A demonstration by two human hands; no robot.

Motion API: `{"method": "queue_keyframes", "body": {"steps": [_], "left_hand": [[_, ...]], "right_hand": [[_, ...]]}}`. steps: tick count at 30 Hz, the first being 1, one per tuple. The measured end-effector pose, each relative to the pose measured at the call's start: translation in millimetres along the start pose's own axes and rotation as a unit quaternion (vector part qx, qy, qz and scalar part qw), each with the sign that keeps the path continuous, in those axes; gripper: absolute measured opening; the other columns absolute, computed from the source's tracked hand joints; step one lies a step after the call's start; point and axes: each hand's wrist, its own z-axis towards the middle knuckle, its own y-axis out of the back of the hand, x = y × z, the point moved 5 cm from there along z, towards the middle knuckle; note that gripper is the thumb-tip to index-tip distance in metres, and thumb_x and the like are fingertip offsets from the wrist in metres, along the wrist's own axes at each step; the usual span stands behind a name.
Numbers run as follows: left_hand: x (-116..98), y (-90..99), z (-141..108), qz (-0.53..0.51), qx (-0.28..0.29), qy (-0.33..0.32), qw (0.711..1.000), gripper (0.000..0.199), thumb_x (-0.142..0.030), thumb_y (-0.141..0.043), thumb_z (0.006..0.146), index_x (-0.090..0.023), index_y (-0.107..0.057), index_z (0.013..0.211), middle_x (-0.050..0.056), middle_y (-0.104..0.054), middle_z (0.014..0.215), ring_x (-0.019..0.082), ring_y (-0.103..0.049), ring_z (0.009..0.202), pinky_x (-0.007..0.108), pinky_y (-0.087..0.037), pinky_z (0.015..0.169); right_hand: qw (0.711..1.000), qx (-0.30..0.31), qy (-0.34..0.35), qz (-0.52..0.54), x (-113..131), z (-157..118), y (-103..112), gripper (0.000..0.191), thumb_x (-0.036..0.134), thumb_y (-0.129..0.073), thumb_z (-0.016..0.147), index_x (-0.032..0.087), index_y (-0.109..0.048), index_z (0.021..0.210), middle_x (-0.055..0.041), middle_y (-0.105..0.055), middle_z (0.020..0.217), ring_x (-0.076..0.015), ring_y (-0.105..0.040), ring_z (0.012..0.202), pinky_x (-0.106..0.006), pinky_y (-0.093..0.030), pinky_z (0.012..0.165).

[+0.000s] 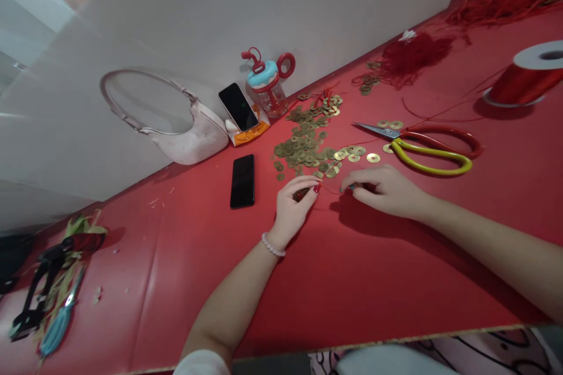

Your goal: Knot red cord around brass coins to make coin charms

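My left hand [291, 208], with a beaded bracelet [273, 245] at its wrist, is closed in a pinch on a thin red cord [329, 190]. The cord runs across a short gap to my right hand [387, 190], whose thumb and fingers are pinched at its other end. A small dark bit shows at the right fingertips; I cannot make out what it is. Just beyond both hands lies a spread of brass coins [303, 149] with holes in the middle. Scissors [398, 143] with one red and one yellow handle lie beyond my right hand, their blades partly open.
On the red table [197, 269] are a black phone [243, 181], a second phone [238, 106] leaning on an orange packet [250, 135], a cup [270, 94] and a pale handbag [189, 139]. A red cord spool [523, 79] stands right; blue-handled scissors [57, 328] lie left.
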Motion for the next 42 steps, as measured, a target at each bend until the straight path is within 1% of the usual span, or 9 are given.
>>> {"method": "queue_keyframes", "body": {"steps": [2,5,10,17,21,24,28,33,42], "left_hand": [[-2.8,-4.1,-1.5,0.019,0.035,-0.027,0.999,0.010,-0.019,-0.060,0.078,-0.018,-0.070,0.080,0.006,-0.069,0.091,0.014,-0.063,0.088,0.031,-0.050,0.083],[-3.4,-8.2,-3.7,0.037,0.063,-0.044,0.996,0.011,-0.016,-0.059,0.078,-0.018,-0.070,0.082,0.006,-0.068,0.093,0.014,-0.063,0.088,0.030,-0.050,0.083],[-2.8,-10.5,-4.6,0.055,0.075,-0.047,0.995,0.011,-0.017,-0.060,0.077,-0.018,-0.070,0.082,0.007,-0.066,0.098,0.014,-0.062,0.089,0.027,-0.050,0.078],[-5.7,-11.8,-3.4,0.043,0.094,-0.054,0.993,0.011,-0.018,-0.059,0.078,-0.019,-0.070,0.082,0.006,-0.066,0.095,0.014,-0.061,0.089,0.028,-0.049,0.080],[-2.5,-12.0,-4.2,0.040,0.088,-0.029,0.995,0.011,-0.020,-0.060,0.078,-0.018,-0.070,0.082,0.007,-0.069,0.090,0.014,-0.063,0.085,0.028,-0.050,0.079],[3.5,-13.1,-6.7,0.040,0.087,0.025,0.995,0.014,-0.024,-0.060,0.078,-0.015,-0.070,0.083,0.008,-0.071,0.084,0.015,-0.065,0.077,0.028,-0.052,0.073],[4.3,-17.0,-9.8,0.045,0.120,0.058,0.990,0.019,-0.029,-0.060,0.079,-0.014,-0.070,0.085,0.008,-0.072,0.082,0.016,-0.066,0.074,0.028,-0.052,0.072],[-4.2,-20.6,-11.4,0.082,0.172,-0.001,0.982,0.017,-0.025,-0.058,0.081,-0.016,-0.071,0.086,0.008,-0.072,0.085,0.015,-0.066,0.076,0.026,-0.052,0.073],[-12.3,-22.1,-14.9,0.125,0.179,-0.093,0.971,0.015,-0.022,-0.057,0.081,-0.018,-0.070,0.085,0.007,-0.072,0.084,0.014,-0.066,0.076,0.026,-0.052,0.074]], "right_hand": [[1.000,-0.019,0.001,0.001,1.8,-0.1,1.5,0.026,0.017,-0.042,0.077,0.016,-0.066,0.088,0.0011,-0.057,0.053,-0.0097,-0.048,0.045,-0.020,-0.039,0.048],[0.999,-0.033,0.032,0.001,5.8,-0.1,0.9,0.027,0.018,-0.043,0.082,0.017,-0.065,0.098,-0.0021,-0.064,0.067,-0.0110,-0.056,0.056,-0.021,-0.043,0.056],[0.994,-0.022,0.106,0.003,9.4,-0.2,-4.9,0.023,0.018,-0.045,0.086,0.019,-0.065,0.096,-0.0054,-0.064,0.080,-0.0121,-0.060,0.070,-0.021,-0.046,0.063],[0.994,-0.030,0.108,0.010,10.2,0.9,-2.8,0.016,0.021,-0.046,0.087,0.019,-0.062,0.084,-0.0043,-0.060,0.076,-0.0122,-0.058,0.069,-0.022,-0.046,0.062],[0.993,-0.036,0.113,0.012,11.8,0.8,-1.0,0.015,0.021,-0.047,0.087,0.019,-0.061,0.083,-0.0041,-0.060,0.076,-0.0123,-0.058,0.071,-0.022,-0.046,0.064],[0.993,-0.039,0.114,0.008,11.5,0.5,-1.7,0.015,0.020,-0.045,0.088,0.020,-0.060,0.085,-0.0043,-0.060,0.078,-0.0126,-0.058,0.073,-0.022,-0.046,0.065],[0.993,-0.047,0.113,-0.001,9.9,-0.3,-3.2,0.016,0.018,-0.045,0.088,0.020,-0.060,0.083,-0.0045,-0.060,0.079,-0.0128,-0.058,0.074,-0.023,-0.046,0.064],[0.994,-0.067,0.091,-0.010,6.4,-1.3,-2.7,0.014,0.017,-0.045,0.087,0.020,-0.058,0.083,-0.0045,-0.061,0.079,-0.0141,-0.058,0.074,-0.025,-0.046,0.066],[0.995,-0.076,0.056,-0.027,4.0,-3.0,-3.0,0.011,0.018,-0.046,0.085,0.020,-0.056,0.081,-0.0042,-0.060,0.077,-0.0138,-0.056,0.068,-0.026,-0.044,0.062]]}}
